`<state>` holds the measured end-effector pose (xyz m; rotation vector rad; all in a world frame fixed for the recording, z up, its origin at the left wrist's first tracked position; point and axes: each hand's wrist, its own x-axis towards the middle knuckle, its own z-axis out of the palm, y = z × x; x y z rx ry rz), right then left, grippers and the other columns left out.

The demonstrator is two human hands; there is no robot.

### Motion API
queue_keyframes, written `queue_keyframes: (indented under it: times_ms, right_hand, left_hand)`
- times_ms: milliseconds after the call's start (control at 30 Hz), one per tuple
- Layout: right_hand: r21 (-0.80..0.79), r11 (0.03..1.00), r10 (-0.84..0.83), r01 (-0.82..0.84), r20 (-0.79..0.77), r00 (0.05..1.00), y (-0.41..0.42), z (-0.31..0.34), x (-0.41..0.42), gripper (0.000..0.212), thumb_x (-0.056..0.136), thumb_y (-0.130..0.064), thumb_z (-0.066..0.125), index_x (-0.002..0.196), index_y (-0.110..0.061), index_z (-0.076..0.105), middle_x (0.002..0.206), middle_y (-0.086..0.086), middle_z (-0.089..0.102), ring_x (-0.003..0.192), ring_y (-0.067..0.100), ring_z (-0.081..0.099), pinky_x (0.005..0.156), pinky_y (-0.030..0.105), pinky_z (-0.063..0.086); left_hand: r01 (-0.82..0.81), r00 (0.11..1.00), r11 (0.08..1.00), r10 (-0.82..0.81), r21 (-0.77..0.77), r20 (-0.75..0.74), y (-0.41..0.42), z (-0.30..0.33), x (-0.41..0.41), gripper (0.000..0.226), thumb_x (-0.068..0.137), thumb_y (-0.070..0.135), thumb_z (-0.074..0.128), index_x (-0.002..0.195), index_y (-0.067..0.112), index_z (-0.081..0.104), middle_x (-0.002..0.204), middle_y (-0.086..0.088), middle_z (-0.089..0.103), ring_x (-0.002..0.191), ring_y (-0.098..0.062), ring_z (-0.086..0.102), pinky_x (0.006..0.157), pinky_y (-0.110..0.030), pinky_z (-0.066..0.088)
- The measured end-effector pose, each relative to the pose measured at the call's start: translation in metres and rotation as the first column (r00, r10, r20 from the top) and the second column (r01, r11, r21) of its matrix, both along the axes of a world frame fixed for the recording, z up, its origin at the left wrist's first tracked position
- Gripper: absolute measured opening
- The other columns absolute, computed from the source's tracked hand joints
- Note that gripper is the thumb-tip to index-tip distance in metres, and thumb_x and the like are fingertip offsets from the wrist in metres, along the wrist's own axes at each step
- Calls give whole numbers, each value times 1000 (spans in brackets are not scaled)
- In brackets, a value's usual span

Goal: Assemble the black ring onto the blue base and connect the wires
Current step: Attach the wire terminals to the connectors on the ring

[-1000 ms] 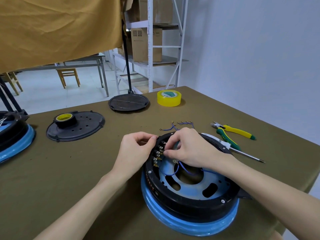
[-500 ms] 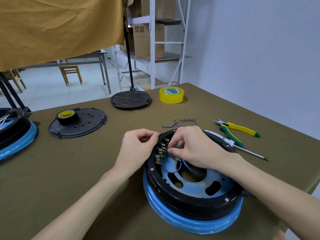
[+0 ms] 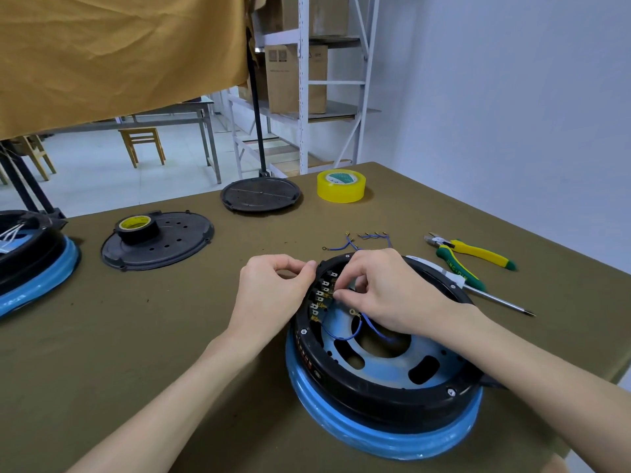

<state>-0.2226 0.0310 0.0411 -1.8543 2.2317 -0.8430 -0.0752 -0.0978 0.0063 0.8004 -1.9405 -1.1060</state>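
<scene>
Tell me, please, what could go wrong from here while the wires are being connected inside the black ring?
The right hand pinches something small at the terminal row, probably a wire end; that grip could slip, or land on the wrong tab. The blue wire has a free ring lug that could snag. The left hand only steadies the black ring, so a hard push might shift it.

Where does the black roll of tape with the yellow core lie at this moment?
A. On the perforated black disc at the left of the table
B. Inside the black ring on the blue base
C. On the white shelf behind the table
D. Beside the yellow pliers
A: the black roll of tape rests on top of the perforated black disc, left of both hands and far from the pliers.
</scene>
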Motion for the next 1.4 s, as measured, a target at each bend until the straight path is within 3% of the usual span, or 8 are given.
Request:
queue_keyframes:
  times_ms: [200, 367, 567, 700, 867, 1067, 1300, 1400]
  right_hand:
    - [-1, 1000, -11, 11, 18, 1000, 1, 0, 0, 8, 90, -20, 76, 85, -20, 82, 80, -3, 74, 65, 9, 67, 61, 20, 50]
    - [8, 1000, -23, 23, -12, 1000, -1, 0, 4, 8, 91, -26, 76, 85, -22, 80, 87, -3, 71, 67, 9, 61, 73, 33, 54]
    - [62, 997, -27, 35, -125, 992, 2, 0, 11, 14, 99, -33, 67, 92, -22, 72, 110, -10, 50, 92, 10, 51, 85, 38, 48]
    - [60, 998, -14, 23, -135, 991, 1, -4, 17, 12, 101, -23, 65, 93, -14, 68, 112, -5, 47, 105, 13, 45, 87, 24, 36]
    - [23, 998, -60, 62, -61, 996, -2, -8, 20, 11, 98, -15, 68, 88, -10, 67, 107, -3, 45, 87, 7, 40, 77, 6, 31]
    - [24, 996, -90, 91, -19, 996, -4, -9, 28, 15, 99, -11, 65, 85, -11, 61, 104, -2, 44, 81, 10, 45, 73, 19, 31]
    - [82, 982, -171, 171, 0, 985, -7, -3, 36, 36, 99, -11, 62, 65, -18, 56, 105, 10, 55, 91, 25, 57, 78, 32, 45]
    - [105, 994, -22, 35, -126, 992, -4, 3, 30, 18, 101, -9, 58, 83, -7, 57, 107, 7, 47, 91, 24, 52, 82, 34, 44]
  left_hand:
    - [-16, 999, 1000, 16, -24, 31, 2, 2, 1, 23, 93, 33, 75, 71, 26, 79, 65, 13, 75, 62, -2, 71, 57, -18, 52]
    - [-19, 1000, 1000, 19, 14, 9, 5, 4, 1, 23, 94, 31, 74, 72, 26, 80, 65, 10, 75, 62, -5, 72, 59, -25, 56]
    - [-50, 998, 998, 52, 48, -33, 14, 1, 2, 40, 98, 32, 67, 66, 11, 76, 59, -11, 68, 58, -28, 62, 57, -40, 51]
    - [-52, 994, 993, 61, 104, -88, 20, -5, 6, 45, 102, 33, 60, 74, 1, 73, 72, -29, 64, 60, -19, 51, 60, -34, 41]
    - [-92, 989, 991, 103, 101, -105, 23, -7, 3, 46, 101, 34, 60, 78, -4, 71, 73, -32, 62, 63, -19, 48, 59, -40, 42]
    - [-112, 985, 987, 126, 117, -118, 24, -7, 3, 45, 100, 34, 61, 78, -4, 71, 71, -32, 60, 62, -19, 46, 63, -34, 39]
    - [-128, 983, 984, 142, 121, -119, 26, -7, 3, 48, 97, 37, 60, 78, -6, 69, 71, -33, 57, 63, -18, 43, 63, -34, 37]
    - [-123, 983, 986, 137, 114, -121, 26, -7, 3, 44, 99, 34, 62, 72, 0, 72, 70, -31, 60, 61, -19, 46, 61, -36, 39]
